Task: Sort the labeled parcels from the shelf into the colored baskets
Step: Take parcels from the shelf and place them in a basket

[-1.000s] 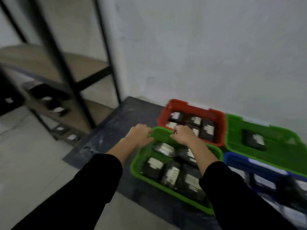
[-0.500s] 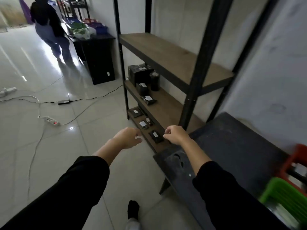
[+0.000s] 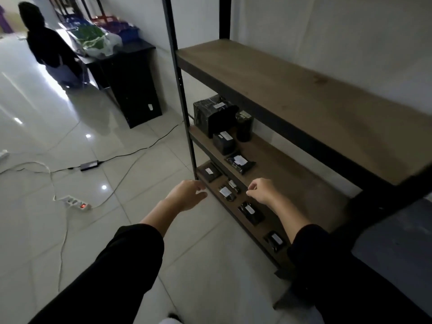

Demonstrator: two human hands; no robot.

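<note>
1. While I watch through the head camera, I see a dim room with a pale, glossy tiled floor (image 3: 58,136) and a white wall (image 3: 327,31) behind a black-framed shelf (image 3: 304,97) with wooden boards.
2. On the floor lie a white power strip (image 3: 76,203) with a lit red switch, a dark adapter (image 3: 88,164) and loose cables.
3. Farther off, another person (image 3: 49,50) in dark clothes stands beside a black cabinet (image 3: 133,90). A plastic bag (image 3: 102,44) and blue baskets (image 3: 127,32) sit on top of it.
4. A dark desk (image 3: 392,242) stands just beside the shelf's right end.
5. The parcels are wrapped in black, and each carries a white label.
6. On the middle board sit a large parcel (image 3: 209,113), a small boxy parcel (image 3: 223,142) in front of it and a flat parcel (image 3: 240,161) nearer to me.
7. Along the bottom board lies a row of flat parcels (image 3: 251,212), spaced apart, labels up.
8. I cannot read any label: the print is too small and the light too low.
9. My left hand (image 3: 187,195) hovers over the floor just beside the shelf's front post, fingers relaxed and spread, holding nothing.
10. My right hand (image 3: 263,190) hovers above the lower boards, fingers loosely curled, holding nothing and touching no parcel.
</note>
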